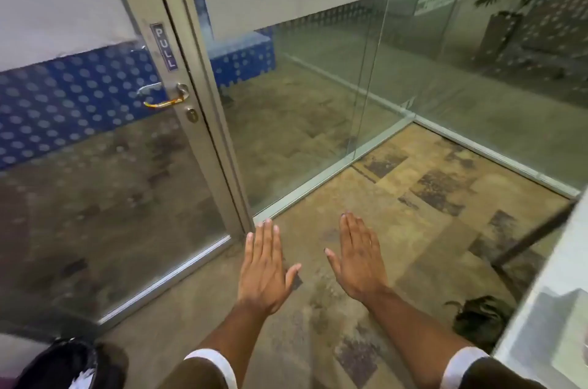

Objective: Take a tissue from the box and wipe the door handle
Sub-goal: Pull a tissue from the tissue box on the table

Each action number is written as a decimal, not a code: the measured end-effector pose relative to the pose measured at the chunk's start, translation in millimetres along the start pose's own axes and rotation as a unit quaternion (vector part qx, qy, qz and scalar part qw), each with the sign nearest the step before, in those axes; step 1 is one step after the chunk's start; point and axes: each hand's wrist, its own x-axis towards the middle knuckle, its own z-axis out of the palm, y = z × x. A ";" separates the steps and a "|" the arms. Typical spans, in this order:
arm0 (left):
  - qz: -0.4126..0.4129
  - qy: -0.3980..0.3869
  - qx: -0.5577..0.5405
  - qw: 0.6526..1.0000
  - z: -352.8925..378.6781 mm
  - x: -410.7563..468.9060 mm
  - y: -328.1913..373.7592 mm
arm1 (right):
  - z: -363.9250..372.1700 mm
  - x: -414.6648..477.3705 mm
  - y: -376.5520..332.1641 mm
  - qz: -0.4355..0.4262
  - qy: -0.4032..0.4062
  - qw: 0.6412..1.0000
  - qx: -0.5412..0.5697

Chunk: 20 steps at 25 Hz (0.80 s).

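A metal lever door handle (164,101) sits on the aluminium frame of a glass door (203,134) at the upper left, below a PULL sign (164,47) and above a keyhole (192,115). My left hand (264,271) and my right hand (358,261) are stretched out flat, palms down, fingers together, over the carpet in the lower middle. Both hold nothing and are well below and right of the handle. No tissue box or tissue is in view.
Glass partition walls (350,86) run from the door to the right corner. A dark green bag (477,321) lies on the patterned carpet at the lower right, beside a white table edge (547,277). A black bin (63,366) stands at the lower left.
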 end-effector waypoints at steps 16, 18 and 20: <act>0.200 -0.120 -0.026 0.972 42.1 -24.3 365.9 | -39.4 -220.4 315.9 0.219 0.012 0.975 0.030; 0.221 -0.113 -0.029 0.968 48.6 -28.4 408.0 | -39.3 -246.8 347.1 0.245 0.027 0.969 0.030; 0.253 -0.127 -0.030 0.959 53.5 -32.6 447.7 | -43.1 -269.3 375.5 0.290 0.036 0.956 0.039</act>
